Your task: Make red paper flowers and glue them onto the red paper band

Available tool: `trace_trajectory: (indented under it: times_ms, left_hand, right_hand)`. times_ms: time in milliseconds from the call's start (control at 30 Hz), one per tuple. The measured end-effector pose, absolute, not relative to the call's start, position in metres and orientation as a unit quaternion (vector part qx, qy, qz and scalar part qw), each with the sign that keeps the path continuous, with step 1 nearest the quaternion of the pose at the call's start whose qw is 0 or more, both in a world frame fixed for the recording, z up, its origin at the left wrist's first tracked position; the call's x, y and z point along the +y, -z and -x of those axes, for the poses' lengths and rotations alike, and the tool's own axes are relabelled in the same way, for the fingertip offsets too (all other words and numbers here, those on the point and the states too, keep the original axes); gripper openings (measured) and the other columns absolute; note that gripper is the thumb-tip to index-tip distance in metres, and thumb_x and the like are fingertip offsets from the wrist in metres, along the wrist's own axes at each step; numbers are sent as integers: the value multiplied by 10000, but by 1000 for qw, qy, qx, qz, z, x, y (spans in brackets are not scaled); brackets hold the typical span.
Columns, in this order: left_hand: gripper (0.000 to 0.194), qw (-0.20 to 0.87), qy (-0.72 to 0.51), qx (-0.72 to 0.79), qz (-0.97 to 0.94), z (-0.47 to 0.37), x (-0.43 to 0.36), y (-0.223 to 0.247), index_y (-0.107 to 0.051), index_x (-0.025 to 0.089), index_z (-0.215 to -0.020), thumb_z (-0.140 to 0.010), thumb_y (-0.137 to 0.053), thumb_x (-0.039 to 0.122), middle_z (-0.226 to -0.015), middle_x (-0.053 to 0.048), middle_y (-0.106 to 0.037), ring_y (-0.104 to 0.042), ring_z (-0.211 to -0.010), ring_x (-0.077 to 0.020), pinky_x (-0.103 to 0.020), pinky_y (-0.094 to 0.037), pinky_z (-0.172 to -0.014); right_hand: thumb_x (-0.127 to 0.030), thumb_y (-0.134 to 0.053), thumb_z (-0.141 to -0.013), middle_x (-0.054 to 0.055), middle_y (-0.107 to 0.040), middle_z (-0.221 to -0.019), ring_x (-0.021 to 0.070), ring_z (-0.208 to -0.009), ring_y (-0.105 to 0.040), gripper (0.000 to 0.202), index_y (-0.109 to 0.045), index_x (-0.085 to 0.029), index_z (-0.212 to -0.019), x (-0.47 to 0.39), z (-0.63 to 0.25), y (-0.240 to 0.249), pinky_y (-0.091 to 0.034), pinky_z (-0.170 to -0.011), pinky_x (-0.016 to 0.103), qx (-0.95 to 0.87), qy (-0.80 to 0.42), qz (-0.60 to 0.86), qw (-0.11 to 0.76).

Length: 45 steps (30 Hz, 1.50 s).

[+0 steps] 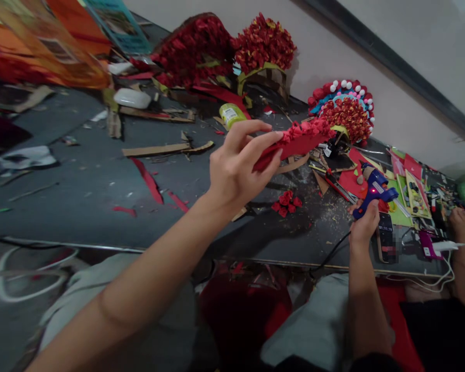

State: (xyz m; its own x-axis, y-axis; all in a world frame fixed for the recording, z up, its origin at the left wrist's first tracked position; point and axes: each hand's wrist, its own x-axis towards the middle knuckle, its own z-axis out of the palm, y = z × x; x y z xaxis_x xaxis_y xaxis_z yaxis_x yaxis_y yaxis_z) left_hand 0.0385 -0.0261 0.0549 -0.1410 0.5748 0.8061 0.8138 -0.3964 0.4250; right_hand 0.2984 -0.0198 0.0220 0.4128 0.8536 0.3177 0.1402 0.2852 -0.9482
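My left hand (240, 160) pinches one end of a red strip (300, 147) raised above the dark table. Small crumpled red pieces line the strip's upper edge. In my right hand (364, 225) is a blue hot glue gun (373, 191), its red light lit and its cord running down toward the table's front edge. A small cluster of red folded pieces (287, 203) lies on the tabletop between my hands. Just behind my left hand, a yellow-green labelled container (232, 114) lies on its side.
Red-covered decorated pieces (265, 44) stand along the wall, with a beaded headdress-like one (344, 111) farther right. Cardboard strips (157, 150) and red scraps litter the dark table (81, 191). A phone (386, 237) lies beside the glue gun. Another person's hand (460, 225) rests at far right.
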Motion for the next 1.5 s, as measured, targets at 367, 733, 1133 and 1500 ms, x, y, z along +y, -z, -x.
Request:
trace_trajectory:
  times_ms: [367,733,1133,1500]
  left_hand:
    - [202,58,536,-531,654,-36,-21,-51,-606,234,-1065,-892,-518,289,-1112,-68,-558,-609,-938,-179,-327,-546,-811]
    - [192,26,519,-541,661,-36,-19,-49,-629,268,-1035,-870,-531,285,-1080,-60,-582,-617,-894,-199,-345,-556,-770]
    - [152,108,552,-493,664,-35,-15,-47,-655,260,-975,-857,-560,278,-944,-60,-580,-596,-836,-184,-300,-542,-699]
    - [166,86,579,-486,649,-37,-19,-49,-654,239,-983,-827,-601,262,-937,-66,-569,-604,-838,-191,-316,-533,-713]
  right_hand:
    - [-635,-482,-769,-67,-475,-546,97,-443,-456,447,-486,-195,-692,-19,-298,-21,-416,-503,281,-465,-282,519,659]
    - [-623,-493,-779,-66,-478,-550,95,-444,-459,441,-490,-193,-679,-23,-294,-21,-402,-498,275,-472,-293,501,663]
    - [-603,-506,-788,-67,-486,-565,88,-462,-473,415,-482,-202,-683,-26,-291,-21,-400,-493,261,-475,-316,477,669]
    - [-628,-535,-742,-60,-447,-566,81,-449,-431,442,-482,-201,-642,-32,-282,-27,-401,-463,259,-447,-431,430,656]
